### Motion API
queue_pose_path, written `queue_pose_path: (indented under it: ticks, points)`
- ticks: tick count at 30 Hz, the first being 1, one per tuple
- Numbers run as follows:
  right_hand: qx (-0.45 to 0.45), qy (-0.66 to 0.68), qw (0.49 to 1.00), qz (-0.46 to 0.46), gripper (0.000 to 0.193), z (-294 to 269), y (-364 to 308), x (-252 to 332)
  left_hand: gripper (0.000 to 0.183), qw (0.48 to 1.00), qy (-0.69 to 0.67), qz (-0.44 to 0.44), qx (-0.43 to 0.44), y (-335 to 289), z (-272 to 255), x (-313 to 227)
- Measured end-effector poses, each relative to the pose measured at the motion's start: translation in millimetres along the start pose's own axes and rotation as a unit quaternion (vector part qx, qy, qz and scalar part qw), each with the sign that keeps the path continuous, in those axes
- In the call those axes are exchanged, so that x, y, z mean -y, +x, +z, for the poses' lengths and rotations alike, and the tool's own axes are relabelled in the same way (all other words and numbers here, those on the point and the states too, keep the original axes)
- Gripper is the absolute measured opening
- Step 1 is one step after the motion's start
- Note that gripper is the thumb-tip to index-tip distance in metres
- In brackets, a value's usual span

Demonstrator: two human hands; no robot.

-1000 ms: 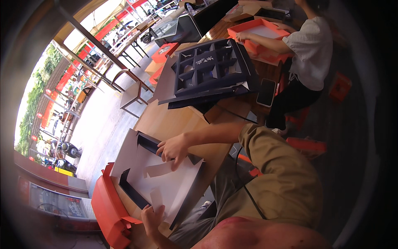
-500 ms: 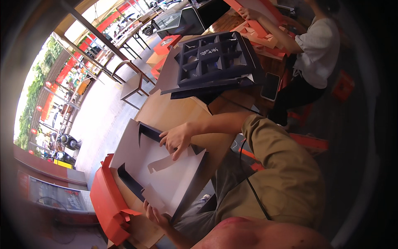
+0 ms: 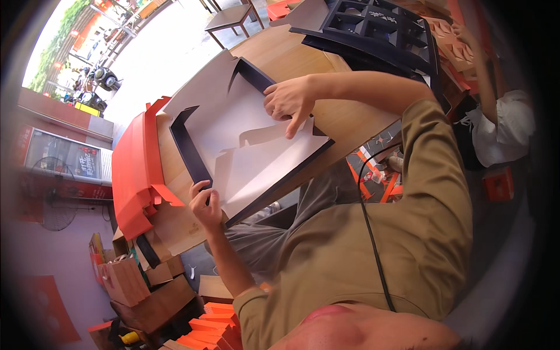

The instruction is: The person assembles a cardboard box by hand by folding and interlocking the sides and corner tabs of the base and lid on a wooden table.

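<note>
A partly folded cardboard box (image 3: 201, 125), white inside with dark navy side walls, lies tilted on the table in front of me. My left hand (image 3: 207, 207) is at its near left corner, fingers curled and pinching the end of the dark left wall. Across the far right wall lies my right hand (image 3: 291, 105), its fingers bent over that wall and its thumb pointing down toward a loose white flap (image 3: 259, 135). That hand covers the middle of the wall. Both hands are closed on the box.
A red-orange folded carton (image 3: 137, 169) rests on the wooden table (image 3: 367, 111) at left. A navy box with a divided insert (image 3: 379, 26) stands at the far right, near another person (image 3: 501, 125). Brown cartons (image 3: 154, 303) and orange card pieces (image 3: 213, 329) lie below left. A black cable (image 3: 373, 251) hangs across my shirt.
The view has swung, so the box and hands sit higher and further right in the picture. My left hand has come up around the box's near left corner; my right hand stays at the far wall.
</note>
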State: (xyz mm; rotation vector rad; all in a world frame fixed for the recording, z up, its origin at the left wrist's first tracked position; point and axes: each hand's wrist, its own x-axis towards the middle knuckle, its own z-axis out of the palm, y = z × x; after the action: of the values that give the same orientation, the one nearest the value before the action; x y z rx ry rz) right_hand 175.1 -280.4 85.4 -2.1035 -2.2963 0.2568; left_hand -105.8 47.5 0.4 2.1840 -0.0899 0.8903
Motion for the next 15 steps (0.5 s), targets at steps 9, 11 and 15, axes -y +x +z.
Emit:
queue_pose_path:
  ticks: [9, 11, 15]
  points:
    - [0.105, -0.059, 0.993, -0.008, 0.082, -9.4, -21.7, 20.9, 0.011, 0.999, -0.009, 0.038, 0.024, 1.1, -4.6, -2.5]
    - [0.149, -0.095, 0.984, -0.01, 0.082, -10.3, -20.4, 27.0, 0.012, 0.999, -0.012, 0.038, 0.031, 1.4, -5.4, -0.7]
    - [0.123, -0.046, 0.991, 0.005, 0.077, -3.8, -26.9, 29.9, 0.013, 0.998, -0.009, 0.043, 0.039, 0.3, -7.2, 4.4]
